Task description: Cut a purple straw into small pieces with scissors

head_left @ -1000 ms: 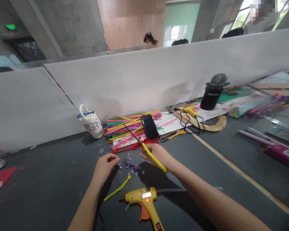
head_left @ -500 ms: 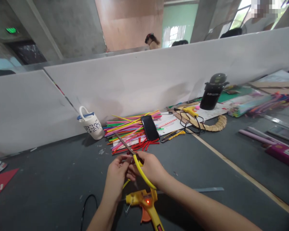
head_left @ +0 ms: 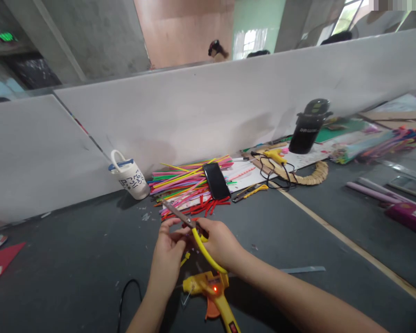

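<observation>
In my right hand (head_left: 219,240) are scissors with yellow handles (head_left: 204,249), their blades pointing up and left. My left hand (head_left: 169,243) is closed beside the blades, its fingers pinched on something too small to make out. Just below the hands, a yellow glue gun (head_left: 208,283) with an orange trigger and a lit red light rests on the dark table. A short yellow piece (head_left: 185,258) shows between my left hand and the glue gun. Beyond the scissor tips lie colourful fuzzy stems (head_left: 180,182), with a black phone (head_left: 217,180) on them.
A white cup (head_left: 133,180) stands left of the stems. To the right are a cutter (head_left: 250,193), a second glue gun (head_left: 274,156), a curved tan ring (head_left: 312,175) and a black bottle (head_left: 307,129). A white partition (head_left: 194,115) runs behind; a person (head_left: 218,51) is beyond it.
The scissor blades have tilted lower toward the left, and my left fingers have shifted slightly. The camera view has shifted a little.
</observation>
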The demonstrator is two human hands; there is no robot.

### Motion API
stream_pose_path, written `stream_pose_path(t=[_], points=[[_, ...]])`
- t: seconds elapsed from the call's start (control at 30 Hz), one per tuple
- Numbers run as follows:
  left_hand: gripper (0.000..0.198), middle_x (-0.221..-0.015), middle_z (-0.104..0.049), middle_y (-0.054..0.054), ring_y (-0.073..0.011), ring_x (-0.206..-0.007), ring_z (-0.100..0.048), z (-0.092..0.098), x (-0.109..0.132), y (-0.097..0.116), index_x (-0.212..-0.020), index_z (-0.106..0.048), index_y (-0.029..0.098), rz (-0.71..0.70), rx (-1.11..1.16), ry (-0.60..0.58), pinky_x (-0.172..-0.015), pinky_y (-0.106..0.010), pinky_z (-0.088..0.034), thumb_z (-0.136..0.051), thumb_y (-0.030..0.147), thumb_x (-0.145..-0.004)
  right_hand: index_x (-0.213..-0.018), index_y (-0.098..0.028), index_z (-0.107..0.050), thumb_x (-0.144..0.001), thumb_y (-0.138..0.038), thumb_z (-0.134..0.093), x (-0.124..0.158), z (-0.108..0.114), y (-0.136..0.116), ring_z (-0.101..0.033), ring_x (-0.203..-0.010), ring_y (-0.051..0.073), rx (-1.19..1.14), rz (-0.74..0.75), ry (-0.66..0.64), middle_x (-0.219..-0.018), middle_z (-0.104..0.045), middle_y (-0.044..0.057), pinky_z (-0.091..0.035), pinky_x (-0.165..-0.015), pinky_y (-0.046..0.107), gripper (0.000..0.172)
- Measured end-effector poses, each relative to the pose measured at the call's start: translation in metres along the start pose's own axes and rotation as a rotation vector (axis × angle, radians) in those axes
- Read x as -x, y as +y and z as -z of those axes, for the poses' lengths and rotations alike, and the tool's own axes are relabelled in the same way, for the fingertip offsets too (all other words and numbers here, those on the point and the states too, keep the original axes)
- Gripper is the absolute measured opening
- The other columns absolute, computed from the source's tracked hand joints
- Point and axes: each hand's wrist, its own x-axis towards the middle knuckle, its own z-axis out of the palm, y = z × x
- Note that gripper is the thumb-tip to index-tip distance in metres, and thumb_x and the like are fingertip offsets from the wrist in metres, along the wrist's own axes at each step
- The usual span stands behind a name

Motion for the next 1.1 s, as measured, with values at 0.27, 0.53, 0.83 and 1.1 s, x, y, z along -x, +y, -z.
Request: stream_pose_path(t=[0.27, 0.53, 0.83, 1.1], points=[[0.062, -0.120, -0.057, -0.010, -0.0156, -0.075, -0.067, -0.002, 0.009, 0.002, -0.126, -0.027, 0.030, -0.141, -0.064, 0.037, -0.064, -0.028, -0.053, -0.058, 0.021, -0.073, -0.073, -0.014, -0.063, -0.070, -0.011, -0.055, -0.004, 0.012, -0.005, -0.057, -0.062, 0.013, -0.191, -0.026, -0.081, -0.066, -0.064, -0.001, -0.040, -0.055, 0.018, 0.009], [0.070, -0.127, -0.050, -0.012, -0.0159, -0.077, -0.065, -0.005, 0.012, -0.005, -0.131, -0.016, 0.033, -0.115, -0.061, -0.056, -0.062, -0.027, -0.053, -0.057, 0.025, -0.075, -0.072, -0.014, -0.061, -0.069, -0.013, -0.054, 0.001, 0.013, -0.006, -0.055, -0.056, 0.012, -0.193, -0.008, -0.123, -0.061, -0.061, -0.001, -0.038, -0.050, 0.018, 0.007], [0.019, -0.054, -0.061, 0.000, -0.0118, -0.041, -0.054, 0.003, 0.005, 0.010, -0.070, -0.063, 0.014, 0.078, -0.214, -0.074, -0.038, -0.022, -0.041, -0.067, 0.030, -0.062, -0.071, -0.015, -0.061, -0.075, -0.017, -0.053, 0.004, 0.043, -0.016, -0.048, -0.057, 0.012, 0.027, 0.072, -0.104, -0.063, -0.060, 0.000, -0.030, -0.051, 0.019, 0.009], [0.012, -0.054, -0.060, 0.003, -0.0102, -0.038, -0.051, -0.007, 0.011, 0.014, -0.065, -0.063, 0.017, 0.111, -0.233, -0.023, -0.037, -0.021, -0.038, -0.066, 0.022, -0.054, -0.079, -0.015, -0.062, -0.079, -0.021, -0.052, 0.006, 0.040, -0.017, -0.049, -0.056, 0.012, 0.133, 0.126, -0.137, -0.068, -0.063, 0.002, -0.027, -0.050, 0.020, 0.011]])
